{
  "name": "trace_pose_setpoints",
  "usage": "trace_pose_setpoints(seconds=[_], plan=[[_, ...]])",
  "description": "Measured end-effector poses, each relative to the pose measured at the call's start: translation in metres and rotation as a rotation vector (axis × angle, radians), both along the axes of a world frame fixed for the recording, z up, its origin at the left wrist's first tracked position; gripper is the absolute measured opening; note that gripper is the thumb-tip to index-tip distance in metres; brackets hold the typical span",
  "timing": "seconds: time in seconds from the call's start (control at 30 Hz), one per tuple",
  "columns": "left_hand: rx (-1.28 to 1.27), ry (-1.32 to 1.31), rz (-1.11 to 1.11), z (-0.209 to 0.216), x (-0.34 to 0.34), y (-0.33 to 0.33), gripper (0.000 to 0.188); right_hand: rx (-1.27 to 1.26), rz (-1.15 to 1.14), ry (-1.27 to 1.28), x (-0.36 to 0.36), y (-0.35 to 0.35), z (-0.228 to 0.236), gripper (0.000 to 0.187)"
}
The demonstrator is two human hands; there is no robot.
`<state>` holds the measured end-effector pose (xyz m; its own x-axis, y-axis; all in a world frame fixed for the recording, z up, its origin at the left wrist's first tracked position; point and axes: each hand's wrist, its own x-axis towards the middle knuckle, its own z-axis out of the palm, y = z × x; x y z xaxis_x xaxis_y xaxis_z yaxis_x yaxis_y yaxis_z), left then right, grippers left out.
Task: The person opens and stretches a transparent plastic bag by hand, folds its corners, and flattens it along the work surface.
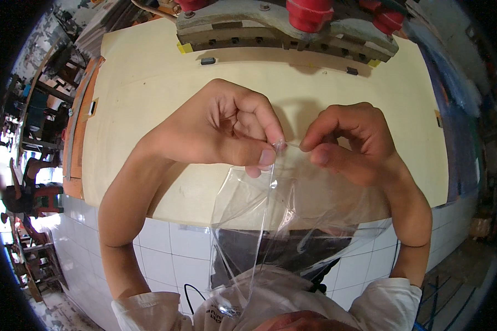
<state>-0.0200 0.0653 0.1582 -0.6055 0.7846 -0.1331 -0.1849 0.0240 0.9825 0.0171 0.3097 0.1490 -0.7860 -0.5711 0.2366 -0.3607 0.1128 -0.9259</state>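
Note:
A clear, creased plastic piece [292,201], perhaps a bag or a sheet, hangs over the near edge of the cream-covered table and down in front of my shirt. My left hand [221,127] pinches its top corner between thumb and forefinger, the other fingers curled in. Close by on the right, my right hand [359,143] has bent fingers, thumb and forefinger near each other. A thin, clear strand stretches from the pinched corner to the right forefinger's tip. Whether the right thumb also presses on that strand is hard to make out.
Across the far side of the table [132,110] stands a grey metal press head [232,33] with red knobs [309,14]. Two small black blocks [208,61] lie before it. Stacked sheets [102,30] are at the far left. A seated person [19,193] is in the left background.

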Motion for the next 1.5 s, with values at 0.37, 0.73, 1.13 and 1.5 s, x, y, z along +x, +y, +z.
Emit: trace_pose_setpoints(seconds=[0.37, 0.73, 1.13, 1.5], plan=[[0.045, 0.076, 0.075, -0.003, 0.008, 0.001, 0.019, 0.087, 0.068, 0.002, -0.004, 0.011, 0.006, 0.013], [0.041, 0.04, 0.07, -0.003, 0.007, 0.001, 0.016, 0.079, 0.092, -0.194, -0.004, 0.01, 0.014, 0.019], [0.012, 0.126, 0.062, -0.005, 0.005, 0.002, 0.016, 0.268, 0.19, -0.063, -0.011, 0.02, 0.02, 0.031], [0.009, 0.26, 0.049, -0.003, 0.025, -0.001, 0.005, 0.226, -0.081, -0.135, 0.009, 0.065, 0.044, 0.04]])
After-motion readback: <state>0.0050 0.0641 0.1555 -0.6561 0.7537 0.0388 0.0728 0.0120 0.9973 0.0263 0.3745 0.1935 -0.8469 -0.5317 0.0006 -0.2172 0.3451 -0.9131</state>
